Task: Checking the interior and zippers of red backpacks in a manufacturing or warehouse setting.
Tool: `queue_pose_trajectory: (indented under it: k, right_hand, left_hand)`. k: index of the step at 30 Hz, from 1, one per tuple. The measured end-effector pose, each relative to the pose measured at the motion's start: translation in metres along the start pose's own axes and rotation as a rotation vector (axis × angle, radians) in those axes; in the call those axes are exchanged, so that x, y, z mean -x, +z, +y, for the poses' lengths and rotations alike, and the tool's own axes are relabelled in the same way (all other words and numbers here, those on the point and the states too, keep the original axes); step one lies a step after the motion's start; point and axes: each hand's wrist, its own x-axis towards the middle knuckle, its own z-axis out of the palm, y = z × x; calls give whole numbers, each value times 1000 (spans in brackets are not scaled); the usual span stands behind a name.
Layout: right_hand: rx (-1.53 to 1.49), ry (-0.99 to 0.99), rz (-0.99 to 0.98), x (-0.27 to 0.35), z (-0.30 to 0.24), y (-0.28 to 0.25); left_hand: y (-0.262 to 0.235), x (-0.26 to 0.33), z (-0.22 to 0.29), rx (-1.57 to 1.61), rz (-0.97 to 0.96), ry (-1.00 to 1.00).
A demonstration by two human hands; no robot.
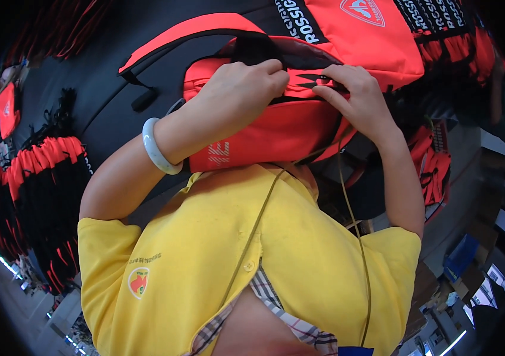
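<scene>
The red backpack (264,133) stretches left to right beneath the curled left hand (249,82), whose hold is unclear; the right hand (357,95) grips black snips (316,77), blades pointing left.

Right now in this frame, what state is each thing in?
Left hand: fingers curled closed at the bag; anything pinched is hidden.
Right hand: closed on the snips.
Snips: blades apart.
Bag: red, upper part gaping open.
Strap: arched beyond the bag, unheld.
Bracelet: worn on the left arm.
Shirt: worn, open at the collar.
Cord: draped over the shirt.
</scene>
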Motion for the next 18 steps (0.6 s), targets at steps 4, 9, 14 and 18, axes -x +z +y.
queue_pose_trajectory:
  k: [4,9,14,18]
  right_hand:
    - [95,-128,-90,-7,5,4]
    - [156,-196,-205,-17,-2,7]
    - [148,-264,-160,-21,-8,11]
    - [174,-294,-134,-20,-11,13]
  left_hand:
    - [4,5,-2,41,8,-110]
    - [3,7,0,47,17,-141]
    - [4,10,0,41,49,-126]
    - [5,12,2,43,63,-120]
